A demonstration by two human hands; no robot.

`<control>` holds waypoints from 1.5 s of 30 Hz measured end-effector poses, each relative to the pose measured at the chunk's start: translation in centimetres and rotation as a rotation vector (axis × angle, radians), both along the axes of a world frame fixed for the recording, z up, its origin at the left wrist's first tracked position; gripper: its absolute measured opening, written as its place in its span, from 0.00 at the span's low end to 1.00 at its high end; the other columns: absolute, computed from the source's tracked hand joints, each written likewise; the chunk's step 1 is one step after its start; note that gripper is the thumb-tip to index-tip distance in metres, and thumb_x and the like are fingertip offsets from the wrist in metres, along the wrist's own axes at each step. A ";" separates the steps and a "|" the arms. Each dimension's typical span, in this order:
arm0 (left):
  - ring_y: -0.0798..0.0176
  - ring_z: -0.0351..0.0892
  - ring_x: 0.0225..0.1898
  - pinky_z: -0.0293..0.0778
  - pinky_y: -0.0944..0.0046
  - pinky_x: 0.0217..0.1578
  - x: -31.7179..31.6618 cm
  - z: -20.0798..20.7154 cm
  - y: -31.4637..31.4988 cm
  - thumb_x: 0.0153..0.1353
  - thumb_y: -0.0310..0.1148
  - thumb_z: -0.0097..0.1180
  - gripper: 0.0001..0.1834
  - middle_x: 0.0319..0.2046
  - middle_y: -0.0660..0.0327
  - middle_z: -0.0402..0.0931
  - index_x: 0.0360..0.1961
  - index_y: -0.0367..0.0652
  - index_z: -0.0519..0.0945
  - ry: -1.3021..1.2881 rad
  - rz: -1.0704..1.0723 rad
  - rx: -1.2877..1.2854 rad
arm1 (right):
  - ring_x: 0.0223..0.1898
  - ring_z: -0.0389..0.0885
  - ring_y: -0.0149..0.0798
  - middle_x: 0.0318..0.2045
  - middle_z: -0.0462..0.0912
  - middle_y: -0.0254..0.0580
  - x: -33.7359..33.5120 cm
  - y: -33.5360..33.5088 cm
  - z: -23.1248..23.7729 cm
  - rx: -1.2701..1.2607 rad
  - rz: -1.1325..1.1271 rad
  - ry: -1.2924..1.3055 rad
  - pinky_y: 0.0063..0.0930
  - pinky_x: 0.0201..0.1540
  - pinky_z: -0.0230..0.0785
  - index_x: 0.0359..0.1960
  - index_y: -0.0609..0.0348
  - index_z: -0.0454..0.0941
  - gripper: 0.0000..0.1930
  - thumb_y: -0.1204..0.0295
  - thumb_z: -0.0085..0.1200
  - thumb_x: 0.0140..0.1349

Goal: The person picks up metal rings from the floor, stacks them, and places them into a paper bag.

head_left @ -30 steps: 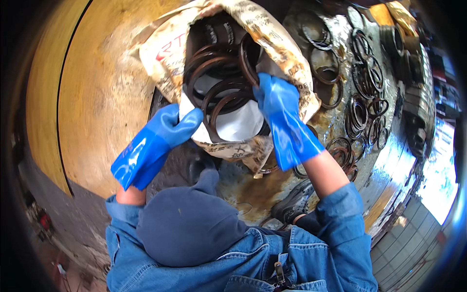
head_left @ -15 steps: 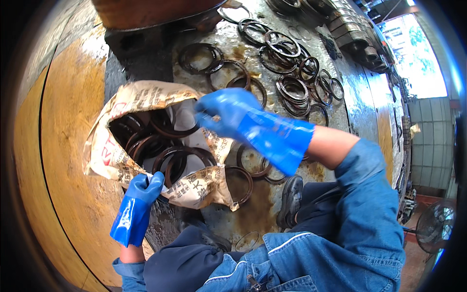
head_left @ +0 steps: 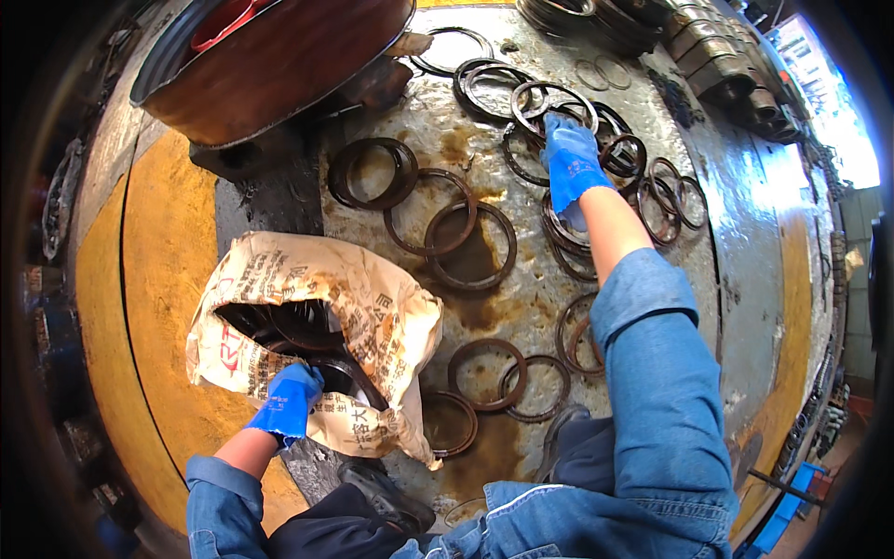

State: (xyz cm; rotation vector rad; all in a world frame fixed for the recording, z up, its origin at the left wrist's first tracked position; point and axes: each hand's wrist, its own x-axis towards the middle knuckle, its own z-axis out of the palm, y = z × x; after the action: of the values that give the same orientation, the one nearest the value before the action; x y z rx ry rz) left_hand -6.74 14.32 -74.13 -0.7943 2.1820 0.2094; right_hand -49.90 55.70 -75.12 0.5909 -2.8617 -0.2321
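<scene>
A tan paper sack (head_left: 396, 307) with printing and stains lies at the left, its mouth partly folded over. Inside it are several dark ring seals (head_left: 349, 373). My left hand (head_left: 291, 401), in a blue rubber glove, is closed on the near edge of the sack's mouth. Farther off to the right, my right hand (head_left: 573, 158), gloved alike, reaches down into a pile of rings. It touches the near side of a pale-edged ring (head_left: 524, 101); its fingertips are hidden, so I cannot tell whether they grip it.
Loose rings (head_left: 470, 247) lie between the sack and the pile, and more rings (head_left: 486, 374) lie nearer me on the stained metal sheet (head_left: 521, 317). A large reddish-brown drum (head_left: 289, 70) stands at the far left. Stacked metal parts (head_left: 712, 56) line the far right. My shoes are close by.
My right hand has moved from the sack's mouth away to the ring pile at the far right. The sack's far side has sagged, narrowing its mouth. My left hand still grips the near edge.
</scene>
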 end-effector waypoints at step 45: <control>0.39 0.81 0.51 0.77 0.48 0.51 1.7 -0.5 1.7 0.64 0.45 0.53 0.20 0.46 0.43 0.82 0.44 0.40 0.86 0.003 0.117 -0.223 | 0.36 0.82 0.42 0.34 0.85 0.49 5.6 -7.4 3.5 -1.115 0.143 -0.892 0.36 0.44 0.73 0.44 0.60 0.83 0.21 0.53 0.60 0.63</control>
State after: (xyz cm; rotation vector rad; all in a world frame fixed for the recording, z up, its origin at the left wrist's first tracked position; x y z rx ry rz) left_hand -5.02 16.03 -74.61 -1.0477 2.1889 0.0252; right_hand -44.33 48.29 -71.64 0.7044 -2.9229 1.9165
